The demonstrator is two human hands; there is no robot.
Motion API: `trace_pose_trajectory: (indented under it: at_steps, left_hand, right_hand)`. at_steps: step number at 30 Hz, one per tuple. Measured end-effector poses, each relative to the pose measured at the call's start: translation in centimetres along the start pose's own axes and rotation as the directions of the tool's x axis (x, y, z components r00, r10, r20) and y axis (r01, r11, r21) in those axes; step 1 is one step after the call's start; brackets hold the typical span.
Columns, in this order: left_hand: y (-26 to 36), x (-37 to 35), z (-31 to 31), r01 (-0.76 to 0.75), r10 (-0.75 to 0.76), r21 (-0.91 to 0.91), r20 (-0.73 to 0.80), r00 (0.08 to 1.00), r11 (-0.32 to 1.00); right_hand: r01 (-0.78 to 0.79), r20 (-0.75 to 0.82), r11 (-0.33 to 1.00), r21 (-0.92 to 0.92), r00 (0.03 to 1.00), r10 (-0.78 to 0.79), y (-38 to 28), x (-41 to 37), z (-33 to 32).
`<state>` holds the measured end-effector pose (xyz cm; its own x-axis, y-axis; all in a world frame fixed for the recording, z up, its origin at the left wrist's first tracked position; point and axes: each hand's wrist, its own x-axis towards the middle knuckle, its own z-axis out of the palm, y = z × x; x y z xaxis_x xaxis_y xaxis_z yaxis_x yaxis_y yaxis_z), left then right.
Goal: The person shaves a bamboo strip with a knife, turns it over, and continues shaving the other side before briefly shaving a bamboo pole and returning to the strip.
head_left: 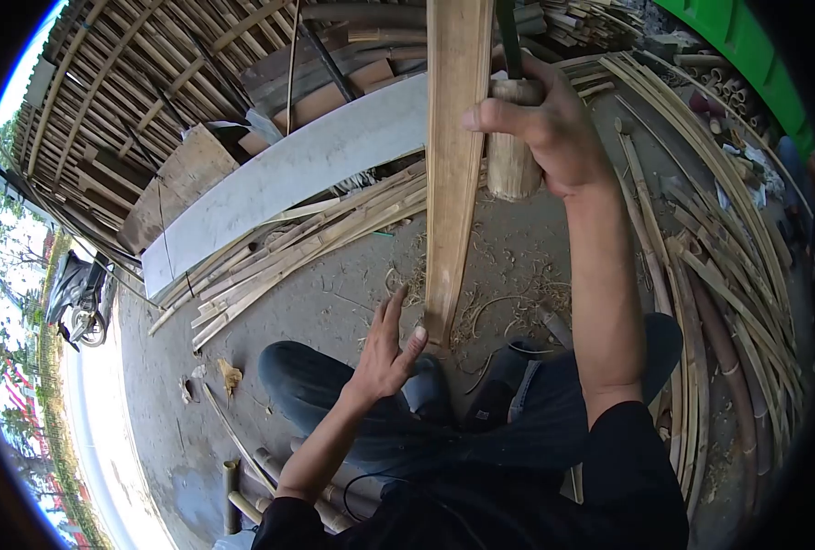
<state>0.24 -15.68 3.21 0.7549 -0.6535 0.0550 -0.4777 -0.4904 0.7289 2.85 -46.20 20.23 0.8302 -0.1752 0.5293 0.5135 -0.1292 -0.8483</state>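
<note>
So the long tan wooden plank (453,183) points straight away from the body, right between the hands. Right hand (559,119) is nearer, thumb on it, wrapped round a chunky pale wooden cylinder (515,174); left hand (385,362)'s open, apart.

A long, flat, light-brown slat (455,137) points down toward the ground (334,293), beside a thick, rounded wooden handle (515,174).

Black sleeves (632,458) ending near the elbows, dark blue trousers (554,417), dark footwear (490,403)
</note>
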Motion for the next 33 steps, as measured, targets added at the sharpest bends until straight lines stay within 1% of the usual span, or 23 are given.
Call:
trace_pose_trajectory:
  at_steps: [1,2,5,6,7,8,10,12,13,14,15,16,17,18,19,20,21,22,24,26,28,30,33]
  left_hand:
    - [2.3,1.5,-2.1,-0.102,0.085,-0.120,-0.139,0.987,0.987]
    - [4.9,2.7,-4.5,-0.220,0.153,-0.223,-0.284,0.947,0.950]
    - [7.9,5.4,-11.8,-0.490,0.360,-0.014,-0.661,0.658,0.872]
    - [8.5,5.9,-14.9,-0.572,0.355,-0.061,-0.729,0.585,0.818]
    - [9.6,6.3,-17.7,-0.633,0.289,-0.158,-0.788,0.543,0.758]
    - [10.6,6.7,-20.4,-0.690,0.215,-0.244,-0.834,0.508,0.682]
    - [11.6,7.5,-25.4,-0.759,0.230,-0.367,-0.802,0.551,0.538]
    - [12.1,7.3,-28.3,-0.787,0.290,-0.413,-0.768,0.572,0.459]
    - [12.1,6.3,-29.1,-0.756,0.293,-0.369,-0.760,0.580,0.541]
    - [10.1,5.4,-30.4,-0.695,0.571,-0.711,-0.527,0.630,0.110]
    - [9.9,4.6,-28.7,-0.798,0.329,-0.573,-0.729,0.600,0.187]
    - [9.5,3.3,-26.8,-0.848,0.080,-0.433,-0.876,0.476,0.305]
    - [6.3,2.2,-25.4,-0.833,-0.017,-0.375,-0.915,0.403,0.406]
    - [3.0,1.5,-24.1,-0.804,-0.102,-0.322,-0.944,0.314,0.500]
    - [2.7,1.6,-21.1,-0.726,-0.252,-0.298,-0.952,0.175,0.620]
    - [0.9,1.6,-19.0,-0.749,-0.406,-0.346,-0.907,0.112,0.565]
    - [0.9,2.2,-16.5,-0.703,-0.453,-0.360,-0.889,0.060,0.614]
    - [-0.7,2.6,-14.6,-0.691,-0.505,-0.382,-0.863,0.029,0.614]
    - [-3.0,3.0,-10.6,-0.689,-0.464,-0.401,-0.880,0.104,0.605]
    - [-5.0,3.0,-7.2,-0.646,-0.340,-0.391,-0.917,0.210,0.656]
    - [-6.6,2.8,-4.7,-0.594,-0.353,-0.419,-0.906,0.232,0.687]
    - [-7.4,2.1,-3.0,-0.537,-0.368,-0.459,-0.888,0.275,0.708]
    - [-7.9,1.0,-1.1,-0.521,-0.259,-0.384,-0.919,0.298,0.763]
  right_hand:
    - [0.010,0.004,1.000,0.005,1.000,-0.010,-0.6,1.5,0.0]
    - [0.040,0.026,0.992,-0.119,0.999,-0.038,-1.2,3.0,0.2]
    - [0.124,0.064,0.937,-0.327,0.992,-0.110,-0.3,6.1,0.2]
    - [0.170,0.079,0.895,-0.412,0.985,-0.150,0.2,6.5,0.4]
    - [0.215,0.201,0.939,-0.270,0.966,-0.164,-1.2,6.3,1.2]
    - [0.215,0.197,0.941,-0.261,0.966,-0.167,-1.3,6.1,1.4]
    - [0.140,0.505,0.968,-0.206,0.863,-0.018,-1.3,5.7,1.8]
    - [0.090,0.568,0.973,-0.213,0.822,0.048,-0.3,5.4,3.0]
    - [0.029,0.676,0.981,-0.191,0.729,0.110,1.2,5.3,3.5]
    - [-0.037,0.767,0.983,-0.177,0.620,0.162,2.6,5.2,4.0]
    - [-0.038,0.766,0.984,-0.173,0.623,0.159,3.7,5.0,4.5]
    - [-0.075,0.822,0.978,-0.194,0.532,0.204,4.8,4.6,5.1]
    - [-0.107,0.867,0.970,-0.220,0.435,0.245,5.4,4.4,5.5]
    - [-0.103,0.862,0.970,-0.221,0.444,0.244,5.6,4.2,5.8]
    - [0.022,0.793,0.894,-0.447,0.472,0.385,5.6,4.0,6.0]
    - [0.135,0.694,0.749,-0.649,0.509,0.510,5.5,3.6,6.1]
    - [0.239,0.497,0.495,-0.835,0.714,0.494,5.2,2.7,6.4]
    - [0.247,0.501,0.486,-0.838,0.701,0.508,5.7,1.9,6.2]
    - [0.028,0.209,0.559,-0.829,0.942,0.262,7.5,0.4,5.7]
    - [-0.054,0.131,0.539,-0.841,0.945,0.299,7.6,-2.9,6.5]
    - [-0.004,0.092,0.643,-0.766,0.989,0.115,9.2,-7.6,7.5]
    - [-0.106,0.222,0.749,-0.654,0.920,0.324,7.1,-10.6,7.8]
    - [-0.228,0.239,0.733,-0.641,0.848,0.473,8.9,-15.1,9.3]
